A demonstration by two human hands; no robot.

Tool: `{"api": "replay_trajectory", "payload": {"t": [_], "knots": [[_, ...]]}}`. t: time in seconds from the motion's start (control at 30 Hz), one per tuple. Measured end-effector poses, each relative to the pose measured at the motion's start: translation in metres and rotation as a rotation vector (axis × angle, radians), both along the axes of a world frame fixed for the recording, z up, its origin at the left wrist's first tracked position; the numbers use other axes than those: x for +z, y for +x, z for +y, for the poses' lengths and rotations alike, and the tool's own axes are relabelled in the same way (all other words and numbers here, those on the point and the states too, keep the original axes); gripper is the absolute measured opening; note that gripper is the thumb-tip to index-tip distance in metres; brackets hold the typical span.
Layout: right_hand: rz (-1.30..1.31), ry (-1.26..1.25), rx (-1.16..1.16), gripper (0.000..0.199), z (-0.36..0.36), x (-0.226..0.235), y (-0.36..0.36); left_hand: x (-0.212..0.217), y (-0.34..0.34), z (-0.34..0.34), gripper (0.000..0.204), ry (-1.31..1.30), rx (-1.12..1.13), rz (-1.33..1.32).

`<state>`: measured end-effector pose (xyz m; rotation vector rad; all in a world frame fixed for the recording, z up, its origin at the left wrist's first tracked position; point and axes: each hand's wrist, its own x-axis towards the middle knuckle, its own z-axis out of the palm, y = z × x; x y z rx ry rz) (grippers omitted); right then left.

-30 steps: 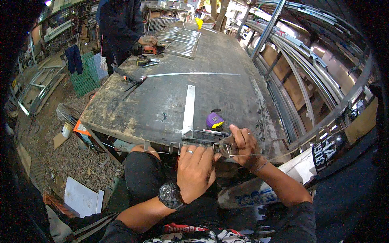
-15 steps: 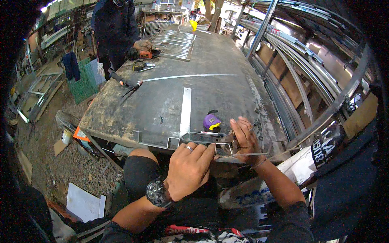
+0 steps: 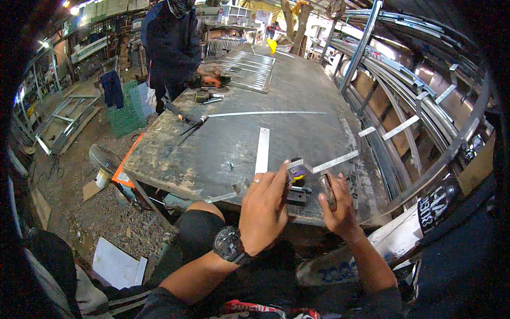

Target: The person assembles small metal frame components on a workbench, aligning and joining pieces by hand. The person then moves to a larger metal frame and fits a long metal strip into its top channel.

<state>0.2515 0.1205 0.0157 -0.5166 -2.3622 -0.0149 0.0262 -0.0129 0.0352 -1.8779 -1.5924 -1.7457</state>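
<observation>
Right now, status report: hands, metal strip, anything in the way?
Left hand gripping zigzag-bent metal strip. Right hand holding small dark block, type unclear. Purple-and-yellow tape measure partly hidden behind strip.

This is a metal workshop. A long, scuffed worktable (image 3: pixel 154 157) fills the middle of the frame, and a zigzag metal strip (image 3: pixel 336 161) slants upward from there toward the right. On the tabletop lie a barred metal panel (image 3: pixel 247 69), a metal ruler (image 3: pixel 262 150) and a tape measure (image 3: pixel 202 96). At upper left, a person (image 3: pixel 172 53) in dark clothes stands at the table beside an orange tool (image 3: pixel 211 81). Long metal bars (image 3: pixel 396 80) are stacked on a rack (image 3: pixel 362 45) at upper right. On the left, a metal frame (image 3: pixel 69 118) and a fan (image 3: pixel 104 159) stand over rough, stony ground (image 3: pixel 114 218). Daylight and a tree trunk (image 3: pixel 300 29) at top centre show a partly open building.
</observation>
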Motion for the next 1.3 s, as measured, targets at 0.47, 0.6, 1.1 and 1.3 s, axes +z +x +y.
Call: {"api": "replay_trajectory", "payload": {"t": [0.47,0.6,1.1,1.3], "knots": [[0.132,-0.764,-0.059,0.048,-0.069,0.036,-0.011,-0.001,0.022,0.026,0.020,-0.111,-0.097,-0.359],[0.090,-1.011,0.039,0.046,-0.084,0.056,-0.013,-0.005,0.024,0.032,0.020,-0.020,-0.189,-0.486],[0.167,-1.292,0.107,0.044,-0.091,0.064,-0.011,-0.030,0.058,0.034,0.022,0.047,-0.186,-0.635],[0.032,-1.284,0.026,0.042,-0.087,0.061,-0.006,-0.038,0.060,0.032,0.025,0.088,-0.143,-0.589]]}}
